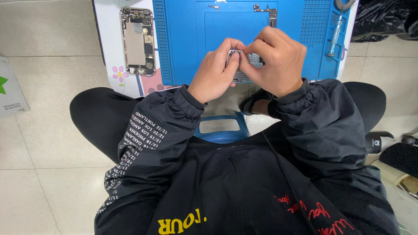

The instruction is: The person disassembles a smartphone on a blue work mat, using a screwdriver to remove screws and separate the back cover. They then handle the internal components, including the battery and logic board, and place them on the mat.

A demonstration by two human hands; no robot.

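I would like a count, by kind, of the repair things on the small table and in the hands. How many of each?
Blue work mat: 1
Opened phone shell: 1
Circuit board strip: 1
Small metal part held between left hand and right hand: 1
Screwdriver: 1
Tiny loose piece: 1
Total: 6

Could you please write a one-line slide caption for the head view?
Both hands pinch a small circuit board over a blue mat, opened phone alongside.

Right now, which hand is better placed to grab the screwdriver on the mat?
Right hand: probably, it sits nearer the screwdriver at the blue mat's right edge. Left hand is farther, pinching the small metal part.
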